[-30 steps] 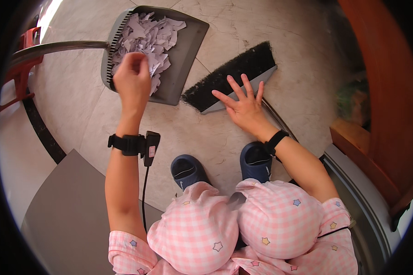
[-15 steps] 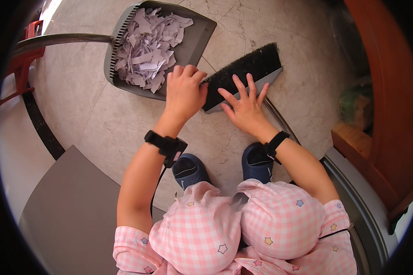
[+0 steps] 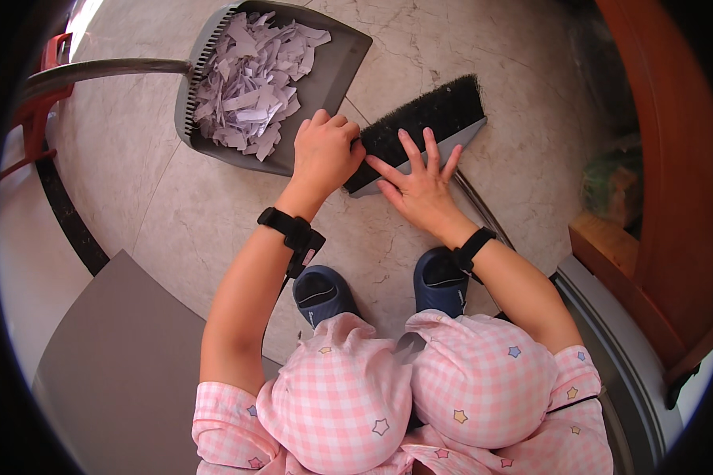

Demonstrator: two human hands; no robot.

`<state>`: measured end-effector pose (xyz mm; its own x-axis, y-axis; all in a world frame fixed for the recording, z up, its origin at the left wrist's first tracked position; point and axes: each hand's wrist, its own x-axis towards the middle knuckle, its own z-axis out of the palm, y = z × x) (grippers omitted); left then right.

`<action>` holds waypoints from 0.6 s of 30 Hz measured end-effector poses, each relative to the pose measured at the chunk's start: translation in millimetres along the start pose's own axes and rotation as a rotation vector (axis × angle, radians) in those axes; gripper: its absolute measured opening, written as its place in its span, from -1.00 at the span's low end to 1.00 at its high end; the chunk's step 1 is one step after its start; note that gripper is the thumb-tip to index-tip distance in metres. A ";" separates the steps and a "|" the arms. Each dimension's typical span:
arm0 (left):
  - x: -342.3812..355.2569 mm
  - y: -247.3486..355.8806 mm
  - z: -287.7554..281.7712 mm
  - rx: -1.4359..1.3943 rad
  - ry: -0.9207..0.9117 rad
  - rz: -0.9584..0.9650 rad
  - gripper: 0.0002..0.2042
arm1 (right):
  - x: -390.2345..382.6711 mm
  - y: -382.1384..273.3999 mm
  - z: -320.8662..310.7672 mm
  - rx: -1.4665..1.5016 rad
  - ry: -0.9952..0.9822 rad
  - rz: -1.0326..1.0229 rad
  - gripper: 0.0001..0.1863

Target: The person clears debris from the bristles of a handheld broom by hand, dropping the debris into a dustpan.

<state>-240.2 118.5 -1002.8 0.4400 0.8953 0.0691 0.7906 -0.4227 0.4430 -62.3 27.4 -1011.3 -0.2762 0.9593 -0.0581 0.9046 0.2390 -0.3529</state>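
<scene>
Spreading the bare right hand (image 3: pixel 422 186) wide across the black-bristled broom head with grey plastic backing (image 3: pixel 436 107), ahead of the feet on the pale marbled floor (image 3: pixel 372 226). Slanting along its long axis from lower left to upper right. Curling the bare left hand (image 3: pixel 326 154) narrow, nearer its lower-left bristle end; not being able to tell whether pinching anything. Seeing the grey plastic dustpan (image 3: pixel 337 67) of torn whitish paper (image 3: pixel 253 87) up-left.

Left grip (image 3: pixel 325 154): curled fingertips mostly hidden, contents unclear. Broom handle (image 3: pixel 477 196) partly covered by right forearm (image 3: pixel 523 285).
</scene>
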 end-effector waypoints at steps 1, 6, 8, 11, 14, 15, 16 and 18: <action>-0.3 0.9 1.5 0.024 0.001 0.012 -0.93 | -1.4 0.2 0.6 -0.004 -0.004 -0.001 -0.56; -4.8 9.5 -1.1 0.044 0.088 -0.074 -0.95 | -5.4 -1.1 -2.1 0.010 -0.028 0.004 -0.56; -6.7 5.9 -5.2 -0.029 0.147 -0.170 -0.96 | -7.0 -0.9 -3.8 0.016 -0.036 0.001 -0.57; -6.9 5.1 -10.3 -0.255 0.076 -0.217 -0.93 | -11.3 4.9 -7.9 0.016 -0.016 0.002 -0.57; -6.8 17.7 -14.0 -0.228 -0.013 -0.176 -0.91 | -17.1 10.3 -11.0 0.004 -0.017 0.008 -0.57; -6.4 21.6 -13.2 -0.228 -0.013 -0.175 -0.91 | -18.3 11.1 -12.2 0.004 -0.016 0.009 -0.57; -5.9 26.0 -11.4 -0.204 0.004 -0.144 -0.91 | -19.5 12.0 -13.3 0.001 -0.018 0.011 -0.57; -5.4 31.6 -8.9 -0.176 0.023 -0.115 -0.90 | -20.4 12.5 -14.8 0.001 -0.019 0.008 -0.57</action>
<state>-221.3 101.5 -981.2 0.3396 0.9401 0.0287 0.7477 -0.2884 0.5981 -40.5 13.0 -1000.7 -0.2746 0.9583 -0.0787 0.9065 0.2307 -0.3536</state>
